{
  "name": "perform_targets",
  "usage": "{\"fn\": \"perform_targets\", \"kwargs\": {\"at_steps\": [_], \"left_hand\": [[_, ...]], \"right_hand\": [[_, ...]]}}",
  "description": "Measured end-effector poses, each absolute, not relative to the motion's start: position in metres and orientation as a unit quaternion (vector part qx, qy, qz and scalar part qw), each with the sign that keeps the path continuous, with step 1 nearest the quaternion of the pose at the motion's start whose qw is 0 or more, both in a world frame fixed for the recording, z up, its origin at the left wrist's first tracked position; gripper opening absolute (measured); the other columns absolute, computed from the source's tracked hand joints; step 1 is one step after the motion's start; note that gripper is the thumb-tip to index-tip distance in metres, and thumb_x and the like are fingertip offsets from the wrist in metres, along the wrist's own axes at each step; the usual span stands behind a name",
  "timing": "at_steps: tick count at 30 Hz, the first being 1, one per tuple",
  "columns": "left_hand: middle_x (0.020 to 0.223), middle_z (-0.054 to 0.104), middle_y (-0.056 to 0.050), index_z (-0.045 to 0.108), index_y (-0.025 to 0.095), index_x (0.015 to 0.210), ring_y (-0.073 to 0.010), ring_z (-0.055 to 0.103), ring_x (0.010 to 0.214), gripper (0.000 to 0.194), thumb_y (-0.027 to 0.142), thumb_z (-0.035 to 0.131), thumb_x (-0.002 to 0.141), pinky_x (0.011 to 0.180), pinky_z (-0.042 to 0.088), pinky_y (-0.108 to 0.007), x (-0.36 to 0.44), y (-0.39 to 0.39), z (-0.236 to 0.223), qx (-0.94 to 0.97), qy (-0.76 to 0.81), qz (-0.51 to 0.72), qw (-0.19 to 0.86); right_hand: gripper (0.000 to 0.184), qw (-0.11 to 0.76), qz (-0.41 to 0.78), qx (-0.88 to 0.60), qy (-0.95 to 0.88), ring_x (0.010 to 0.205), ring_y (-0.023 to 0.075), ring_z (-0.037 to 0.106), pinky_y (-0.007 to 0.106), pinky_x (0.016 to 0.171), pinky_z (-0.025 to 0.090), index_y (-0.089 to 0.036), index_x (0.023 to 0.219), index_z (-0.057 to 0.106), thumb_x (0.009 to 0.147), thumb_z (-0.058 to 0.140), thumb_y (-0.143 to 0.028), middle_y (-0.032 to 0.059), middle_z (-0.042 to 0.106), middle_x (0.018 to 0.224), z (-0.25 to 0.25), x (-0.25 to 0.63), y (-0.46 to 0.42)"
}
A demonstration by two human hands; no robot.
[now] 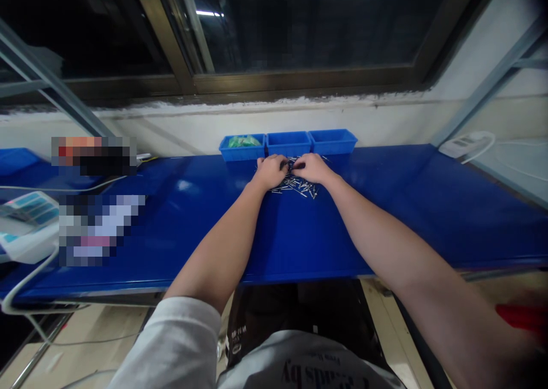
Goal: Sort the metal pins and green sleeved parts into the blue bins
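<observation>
A loose pile of small, thin metal pins lies near the back of the blue table; they could be rivets or screws, too small to tell. Both hands reach into it. My left hand is at the pile's left side with its fingers curled inward. Facing it from the right, my right hand bends its fingers down among the pins. The fingertips nearly meet, and what they pinch is hidden. Just behind the hands stand three blue bins: the left bin holds a green plastic bag, beside a middle bin and a right bin.
The blue table runs along a wall beneath a dark window. At left, a white device with teal panels sits by blurred-out items. Far right, a white device with a cable stands beside a grey frame post.
</observation>
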State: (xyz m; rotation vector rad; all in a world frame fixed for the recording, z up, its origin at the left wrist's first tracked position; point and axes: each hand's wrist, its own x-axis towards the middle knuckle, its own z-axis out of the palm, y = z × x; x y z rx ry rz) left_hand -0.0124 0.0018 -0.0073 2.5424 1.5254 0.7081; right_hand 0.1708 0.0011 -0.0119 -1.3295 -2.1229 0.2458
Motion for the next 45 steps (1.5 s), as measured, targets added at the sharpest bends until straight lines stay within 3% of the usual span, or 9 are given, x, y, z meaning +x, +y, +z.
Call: {"fn": "perform_targets", "kwargs": {"at_steps": [8,26,36,45], "left_hand": [[0.116,0.071,-0.010,0.069,0.022,0.106,-0.0289,0.061,0.113,0.024,0.029,0.050,0.094,0.099,0.038,-0.048,-0.012,0.001,-0.006,0.839,0.496,0.223,0.037],[0.111,0.072,-0.009,0.071,0.021,0.100,-0.0288,0.062,0.110,0.024,0.028,0.049,0.093,0.097,0.038,-0.048,-0.012,0.002,-0.008,0.842,0.487,0.231,0.034],[0.116,0.071,-0.007,0.070,0.024,0.107,-0.0263,0.060,0.116,0.024,0.034,0.052,0.095,0.102,0.034,-0.047,-0.012,-0.001,-0.005,0.845,0.468,0.256,0.045],[0.110,0.073,-0.009,0.070,0.021,0.102,-0.0259,0.063,0.110,0.027,0.031,0.046,0.100,0.099,0.034,-0.044,-0.011,0.003,-0.007,0.850,0.446,0.278,0.024]], "right_hand": [[0.010,0.268,0.081,-0.511,-0.813,0.078,0.0192,0.064,0.032,0.078,0.047,-0.021,0.078,0.079,0.078,0.070,-0.020,0.0034,0.073,0.080,-0.013,0.169,0.004],[0.014,0.197,0.052,-0.514,-0.833,0.095,0.0251,0.059,0.038,0.090,0.045,-0.019,0.088,0.075,0.088,0.061,-0.020,0.0094,0.067,0.098,-0.012,0.162,0.001],[0.016,0.302,0.058,-0.515,-0.800,0.100,0.0242,0.058,0.038,0.095,0.042,-0.017,0.093,0.068,0.091,0.053,-0.017,0.0098,0.070,0.100,-0.012,0.165,0.002],[0.018,0.401,0.095,-0.509,-0.755,0.082,0.0213,0.065,0.034,0.082,0.047,-0.017,0.083,0.069,0.092,0.058,-0.027,0.0079,0.074,0.086,-0.002,0.163,-0.003]]}}
